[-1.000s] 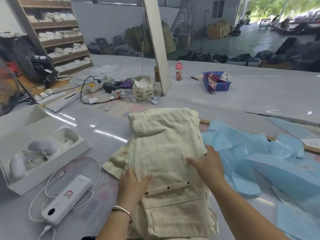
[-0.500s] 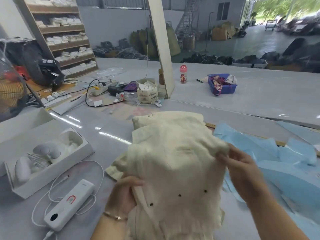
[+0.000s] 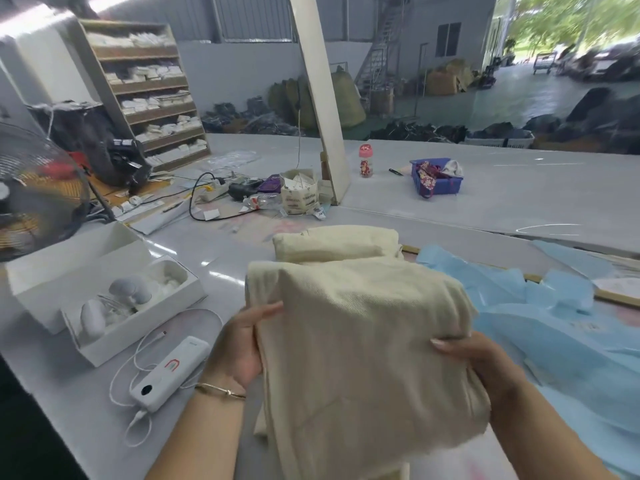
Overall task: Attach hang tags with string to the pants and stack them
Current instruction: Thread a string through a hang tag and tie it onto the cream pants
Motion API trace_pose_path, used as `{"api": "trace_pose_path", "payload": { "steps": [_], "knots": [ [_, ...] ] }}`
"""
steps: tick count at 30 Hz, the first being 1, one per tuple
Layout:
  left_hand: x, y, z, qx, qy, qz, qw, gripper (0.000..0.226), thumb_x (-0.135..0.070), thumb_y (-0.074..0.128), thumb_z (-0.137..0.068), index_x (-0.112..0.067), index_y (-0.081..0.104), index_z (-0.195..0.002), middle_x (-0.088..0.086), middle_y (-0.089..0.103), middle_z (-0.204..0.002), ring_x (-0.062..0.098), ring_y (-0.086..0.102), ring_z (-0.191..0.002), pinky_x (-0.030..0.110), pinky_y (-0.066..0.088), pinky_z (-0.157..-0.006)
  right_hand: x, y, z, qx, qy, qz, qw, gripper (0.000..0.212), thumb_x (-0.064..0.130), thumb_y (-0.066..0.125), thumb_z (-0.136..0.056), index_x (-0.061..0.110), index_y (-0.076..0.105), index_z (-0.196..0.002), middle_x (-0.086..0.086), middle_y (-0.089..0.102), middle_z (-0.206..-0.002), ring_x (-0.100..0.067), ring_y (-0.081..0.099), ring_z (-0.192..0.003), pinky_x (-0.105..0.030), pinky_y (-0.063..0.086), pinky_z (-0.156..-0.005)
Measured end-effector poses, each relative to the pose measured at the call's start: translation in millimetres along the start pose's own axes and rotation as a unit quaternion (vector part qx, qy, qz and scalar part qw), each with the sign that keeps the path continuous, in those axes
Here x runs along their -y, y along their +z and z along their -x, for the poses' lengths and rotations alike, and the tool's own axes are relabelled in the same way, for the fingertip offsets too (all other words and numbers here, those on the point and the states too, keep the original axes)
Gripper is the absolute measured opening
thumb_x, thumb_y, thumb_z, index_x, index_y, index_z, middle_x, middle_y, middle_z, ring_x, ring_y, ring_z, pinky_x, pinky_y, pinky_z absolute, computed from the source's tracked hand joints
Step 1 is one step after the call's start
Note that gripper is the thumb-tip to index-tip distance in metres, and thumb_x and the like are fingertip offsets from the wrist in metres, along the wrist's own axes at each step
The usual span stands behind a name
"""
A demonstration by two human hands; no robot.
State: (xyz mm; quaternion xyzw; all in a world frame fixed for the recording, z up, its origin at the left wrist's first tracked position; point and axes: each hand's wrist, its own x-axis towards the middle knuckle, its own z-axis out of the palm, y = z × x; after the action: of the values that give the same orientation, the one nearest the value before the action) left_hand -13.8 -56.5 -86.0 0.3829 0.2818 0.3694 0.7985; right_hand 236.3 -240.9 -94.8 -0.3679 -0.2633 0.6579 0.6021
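A folded pair of cream pants (image 3: pixel 363 348) is lifted off the table, held between both hands. My left hand (image 3: pixel 239 344) grips its left edge, thumb on top of the cloth. My right hand (image 3: pixel 478 362) grips the right edge, fingers curled over the fabric. Behind the lifted pair, more folded cream pants (image 3: pixel 336 242) lie on the grey table (image 3: pixel 485 202). A small carton of hang tags (image 3: pixel 299 192) stands farther back by a white post. The underside of the lifted pants is hidden.
A white open box (image 3: pixel 104 299) and a white power bank (image 3: pixel 169 372) with cable lie to the left. Light blue plastic bags (image 3: pixel 554 327) are spread on the right. A blue basket (image 3: pixel 436 176), a pink bottle (image 3: pixel 366 161), a power strip and a fan (image 3: pixel 34 192) stand farther off.
The top pair of pants went from lying flat under my hands to being gripped by both sides and lifted up toward me; the pair beneath stays on the table.
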Motion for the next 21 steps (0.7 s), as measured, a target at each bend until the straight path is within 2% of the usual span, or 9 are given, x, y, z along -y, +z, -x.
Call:
{"api": "trace_pose_path", "payload": {
  "steps": [2, 4, 7, 11, 14, 16, 18, 20, 21],
  "knots": [
    [-14.1, 21.4, 22.3, 0.033, 0.046, -0.006, 0.998, 0.027, -0.015, 0.064, -0.075, -0.006, 0.078, -0.096, 0.017, 0.074, -0.099, 0.027, 0.072, -0.089, 0.033, 0.059, -0.070, 3.2, 17.6, 19.7, 0.094, -0.071, -0.056, 0.991, 0.072, 0.042, 0.073, -0.080, -0.008, 0.054, -0.129, -0.028, 0.058, -0.126, -0.038, 0.056, -0.119, -0.047, 0.042, -0.102],
    [-22.4, 47.2, 48.0, 0.031, 0.086, -0.029, 0.995, 0.027, -0.019, 0.069, -0.074, -0.006, 0.077, -0.096, 0.016, 0.074, -0.099, 0.026, 0.072, -0.088, 0.032, 0.059, -0.072, 8.3, 16.7, 38.6, 0.059, -0.095, -0.045, 0.993, 0.086, 0.064, 0.045, -0.090, -0.001, 0.035, -0.144, -0.026, 0.045, -0.142, -0.038, 0.040, -0.134, -0.048, 0.022, -0.114],
    [-28.1, 89.3, 92.7, 0.027, 0.146, -0.052, 0.988, 0.037, -0.015, 0.075, -0.069, -0.002, 0.071, -0.103, 0.016, 0.073, -0.094, 0.027, 0.070, -0.084, 0.036, 0.057, -0.079, 9.4, 29.2, 65.0, 0.108, -0.025, -0.118, 0.987, 0.094, 0.080, 0.035, -0.081, 0.008, 0.046, -0.142, -0.020, 0.054, -0.137, -0.033, 0.050, -0.128, -0.046, 0.038, -0.107],
    [-27.3, 143.3, 158.6, 0.087, 0.196, -0.061, 0.975, 0.045, -0.008, 0.067, -0.073, 0.000, 0.062, -0.117, 0.016, 0.071, -0.091, 0.029, 0.069, -0.083, 0.036, 0.058, -0.075, 20.1, 34.1, 138.3, -0.028, -0.096, -0.055, 0.993, 0.042, 0.032, 0.073, -0.072, 0.004, 0.075, -0.102, -0.015, 0.073, -0.097, -0.029, 0.072, -0.086, -0.037, 0.058, -0.068],
    [-14.0, 181.7, 211.9, 0.134, 0.201, -0.016, 0.970, 0.042, -0.009, 0.062, -0.074, 0.001, 0.061, -0.115, 0.014, 0.070, -0.092, 0.028, 0.068, -0.084, 0.034, 0.057, -0.077, 32.2, 34.5, 212.3, 0.007, -0.190, -0.035, 0.981, 0.026, 0.008, 0.057, -0.070, 0.005, 0.078, -0.086, -0.013, 0.074, -0.083, -0.028, 0.073, -0.075, -0.034, 0.058, -0.062],
    [-1.2, 205.0, 244.2, 0.158, 0.224, -0.016, 0.962, 0.028, -0.010, 0.061, -0.076, -0.008, 0.070, -0.103, 0.009, 0.073, -0.089, 0.024, 0.070, -0.083, 0.032, 0.058, -0.075, 37.5, 34.8, 266.3, 0.032, -0.204, -0.060, 0.977, 0.026, 0.005, 0.057, -0.073, 0.000, 0.076, -0.090, -0.019, 0.073, -0.087, -0.032, 0.072, -0.082, -0.037, 0.058, -0.071],
    [14.1, 231.9, 273.7, 0.171, 0.241, -0.047, 0.954, 0.021, -0.010, 0.063, -0.079, -0.018, 0.076, -0.093, 0.004, 0.074, -0.088, 0.020, 0.070, -0.083, 0.031, 0.057, -0.076, 38.2, 28.0, 317.7, 0.133, -0.231, -0.087, 0.960, 0.038, 0.009, 0.048, -0.091, -0.016, 0.058, -0.117, -0.035, 0.060, -0.116, -0.043, 0.058, -0.113, -0.046, 0.043, -0.102],
    [33.7, 259.3, 298.2, 0.165, 0.250, -0.090, 0.950, 0.019, -0.009, 0.062, -0.081, -0.019, 0.076, -0.089, 0.004, 0.073, -0.086, 0.019, 0.069, -0.080, 0.030, 0.057, -0.074, 37.4, 21.5, 371.4, 0.052, -0.263, -0.063, 0.961, 0.046, 0.020, 0.046, -0.098, -0.015, 0.050, -0.127, -0.035, 0.054, -0.127, -0.043, 0.050, -0.123, -0.048, 0.032, -0.108],
    [44.2, 270.3, 308.4, 0.156, 0.250, -0.111, 0.949, 0.017, -0.010, 0.063, -0.080, -0.017, 0.075, -0.090, 0.005, 0.072, -0.085, 0.021, 0.068, -0.079, 0.031, 0.056, -0.072, 36.3, 16.3, 388.0, 0.039, -0.256, -0.034, 0.965, 0.043, 0.024, 0.060, -0.090, -0.010, 0.062, -0.117, -0.029, 0.064, -0.116, -0.037, 0.061, -0.112, -0.045, 0.044, -0.101]
  ]
}}
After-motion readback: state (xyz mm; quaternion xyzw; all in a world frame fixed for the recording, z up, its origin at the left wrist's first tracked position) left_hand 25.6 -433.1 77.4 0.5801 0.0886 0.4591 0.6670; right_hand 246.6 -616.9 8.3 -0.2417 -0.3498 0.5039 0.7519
